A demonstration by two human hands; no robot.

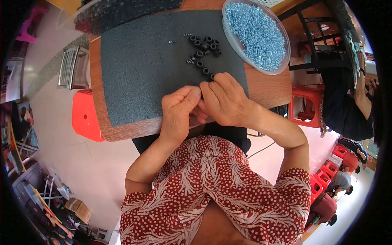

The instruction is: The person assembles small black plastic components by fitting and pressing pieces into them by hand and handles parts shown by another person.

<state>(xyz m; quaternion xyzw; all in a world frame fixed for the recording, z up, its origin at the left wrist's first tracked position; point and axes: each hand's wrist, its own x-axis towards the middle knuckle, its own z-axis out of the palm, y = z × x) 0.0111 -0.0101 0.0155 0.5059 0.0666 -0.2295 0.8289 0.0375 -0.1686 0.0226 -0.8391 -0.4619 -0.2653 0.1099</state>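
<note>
My left hand (179,108) and my right hand (226,101) meet over the near edge of a dark grey mat (139,73). Both are closed, with thumbs and fingertips pinched together. Whatever they hold is hidden between the fingers. Just beyond my right hand lie several small black ring-shaped parts (199,53), loosely heaped and trailing toward its knuckles. Tiny silvery coiled pieces, looking like springs (172,42), rest on the mat beside them. To the far right stands a round clear plastic tub (286,61), filled with many small bluish-silver pieces (257,34).
The mat covers most of a wooden table (267,87). Black parts in a clear tray (122,14) sit at the far left. A red stool (85,116) stands left of the table, another red stool (305,106) to the right. Other people sit along the right side.
</note>
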